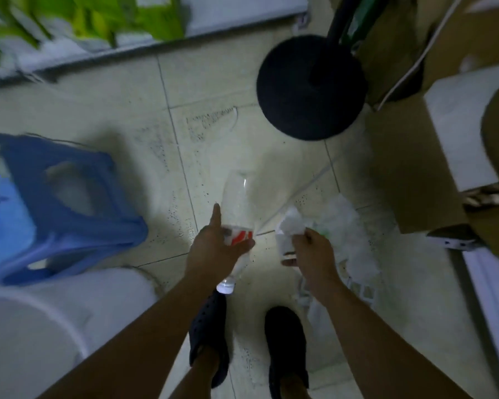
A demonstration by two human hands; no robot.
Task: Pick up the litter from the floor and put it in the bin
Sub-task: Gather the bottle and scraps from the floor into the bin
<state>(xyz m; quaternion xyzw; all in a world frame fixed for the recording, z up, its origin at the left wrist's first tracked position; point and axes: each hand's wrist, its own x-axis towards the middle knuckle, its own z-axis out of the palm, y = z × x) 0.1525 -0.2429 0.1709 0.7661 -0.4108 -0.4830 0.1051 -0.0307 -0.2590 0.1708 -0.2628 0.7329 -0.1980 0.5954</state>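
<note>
The left hand [213, 249] grips a clear plastic bottle with a red-and-white label [238, 194] around its labelled middle, thumb on the far side. The bottle is held above the floor with its capped end pointing back toward the person. The right hand [314, 254] pinches a crumpled piece of white paper [290, 224] between thumb and curled fingers, just beside the bottle but apart from it. Below and to the right of that hand, a scatter of white paper and wrapper scraps [355, 269] lies on the floor.

Under both forearms stand two dark perforated clogs [208, 335], one on each foot. The surface is a pale tiled floor [127, 105], speckled with dark spots and scuffs, in dim light. At the lower left sits a white round plastic bin [104, 295], well apart from both hands, and behind it a blue plastic stool [78, 197]. Farther out is the black round base of a stand [311, 87] with its pole rising out of view. Brown cardboard boxes [401, 168] crowd the right side. Green-and-white material (too blurred to identify) lies along the top left.

Counted: one bottle, one held paper, one bin, one stool, one stand base. The floor scraps are too blurred to count.
</note>
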